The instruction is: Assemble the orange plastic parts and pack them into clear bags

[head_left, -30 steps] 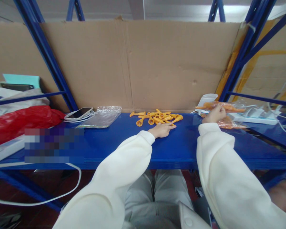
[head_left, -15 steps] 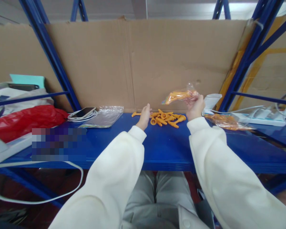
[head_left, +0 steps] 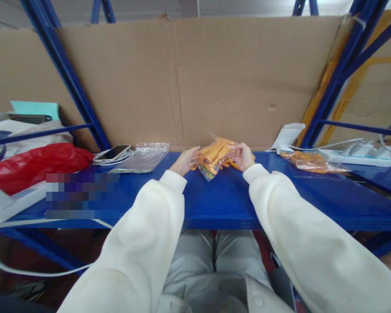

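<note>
A clear plastic bag filled with orange plastic parts (head_left: 214, 156) is held between both hands just above the blue shelf (head_left: 228, 204). My left hand (head_left: 184, 160) grips its left side with fingers curled. My right hand (head_left: 244, 156) pinches its right side. Loose orange parts (head_left: 230, 164) lie on the shelf behind and under the bag, mostly hidden by it. Both arms wear white sleeves.
A stack of empty clear bags (head_left: 143, 158) and a phone on a coiled white cable (head_left: 113, 153) lie to the left. A red bag (head_left: 32, 164) sits far left. Another filled bag of orange parts (head_left: 309, 161) and a white power strip (head_left: 355, 157) lie to the right. Cardboard (head_left: 215, 82) backs the shelf.
My right hand lifted a filled bag from the right pile and brought it left to the middle. My left hand left the loose parts and took hold of the bag's other side.
</note>
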Tool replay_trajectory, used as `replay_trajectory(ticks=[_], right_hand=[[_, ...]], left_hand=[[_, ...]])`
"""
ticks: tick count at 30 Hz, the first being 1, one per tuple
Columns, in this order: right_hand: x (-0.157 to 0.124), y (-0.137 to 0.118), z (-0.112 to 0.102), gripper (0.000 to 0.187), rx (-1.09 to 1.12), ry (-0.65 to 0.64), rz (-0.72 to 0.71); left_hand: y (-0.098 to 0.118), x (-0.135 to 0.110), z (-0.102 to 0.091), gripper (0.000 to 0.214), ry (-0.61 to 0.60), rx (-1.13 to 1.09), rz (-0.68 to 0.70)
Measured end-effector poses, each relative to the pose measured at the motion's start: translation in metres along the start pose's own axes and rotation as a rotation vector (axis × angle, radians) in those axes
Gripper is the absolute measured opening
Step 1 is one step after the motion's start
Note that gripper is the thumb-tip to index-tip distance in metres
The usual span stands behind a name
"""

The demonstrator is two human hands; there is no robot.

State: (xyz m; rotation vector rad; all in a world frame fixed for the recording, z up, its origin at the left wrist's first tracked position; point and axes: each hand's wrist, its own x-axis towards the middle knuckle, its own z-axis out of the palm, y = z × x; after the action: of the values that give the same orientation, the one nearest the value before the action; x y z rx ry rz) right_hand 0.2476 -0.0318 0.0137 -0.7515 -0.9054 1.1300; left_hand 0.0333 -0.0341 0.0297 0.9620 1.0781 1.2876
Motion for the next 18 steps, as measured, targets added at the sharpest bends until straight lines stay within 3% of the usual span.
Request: replay_trajectory(ticks=[4, 9, 11, 14, 18], right_hand=[[-0.001, -0.003, -0.002, 0.024, 0.080, 0.045, 0.025], [-0.003, -0.010, -0.005, 0.028, 0.142, 0.105, -0.072], [-0.004, -0.011, -0.003, 0.030, 0.154, 0.101, -0.089], [-0.006, -0.011, -0.001, 0.033, 0.116, 0.051, -0.055], [-0.006, -0.009, -0.001, 0.028, 0.063, 0.032, 0.039]], left_hand=[[-0.006, -0.001, 0.008, 0.008, -0.023, 0.048, 0.084], [-0.002, -0.007, 0.009, 0.007, 0.000, -0.162, 0.050], [0.000, -0.011, 0.011, 0.007, -0.057, -0.234, 0.018], [0.000, -0.017, 0.015, 0.010, -0.175, -0.278, -0.008], [-0.004, -0.017, 0.018, 0.008, -0.139, -0.309, 0.000]])
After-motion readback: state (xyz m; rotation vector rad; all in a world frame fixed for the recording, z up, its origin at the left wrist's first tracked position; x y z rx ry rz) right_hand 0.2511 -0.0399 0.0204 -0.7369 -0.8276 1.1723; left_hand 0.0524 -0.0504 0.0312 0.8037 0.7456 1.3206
